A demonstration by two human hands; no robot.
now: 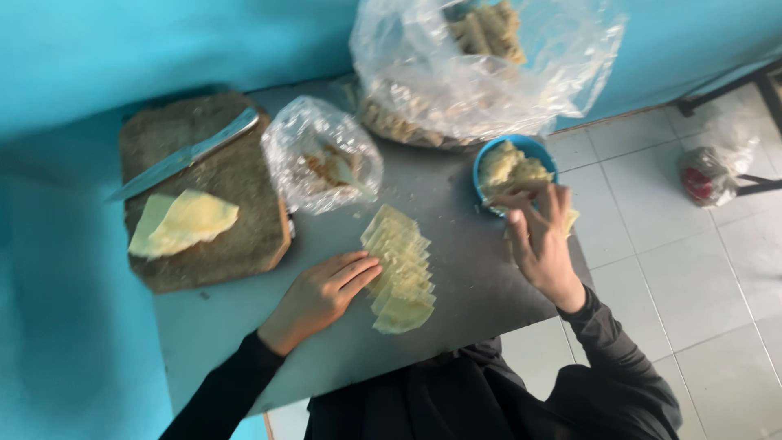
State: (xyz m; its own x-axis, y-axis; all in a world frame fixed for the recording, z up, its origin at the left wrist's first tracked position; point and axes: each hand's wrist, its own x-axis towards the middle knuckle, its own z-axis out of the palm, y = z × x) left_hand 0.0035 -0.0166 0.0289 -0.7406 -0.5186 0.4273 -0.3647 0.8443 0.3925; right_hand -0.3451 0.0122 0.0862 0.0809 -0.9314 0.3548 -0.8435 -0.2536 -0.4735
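Pale yellow dough wrappers (399, 270), fanned in a row on the grey desk (456, 277), touch my flat, spread left hand (322, 295) at its 3 o'clock. My right hand (539, 236) pinches filling at the blue bowl (515, 167) of pale mash, at 1 o'clock from the wrappers.

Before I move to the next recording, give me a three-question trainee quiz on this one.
1. True or false: the knife lies on the cutting board.
2. Which hand rests on the row of wrappers?
3. The right hand reaches at: A) small bag B) blue bowl C) big bag

Key: 1 true. 2 the left hand. 3 B.
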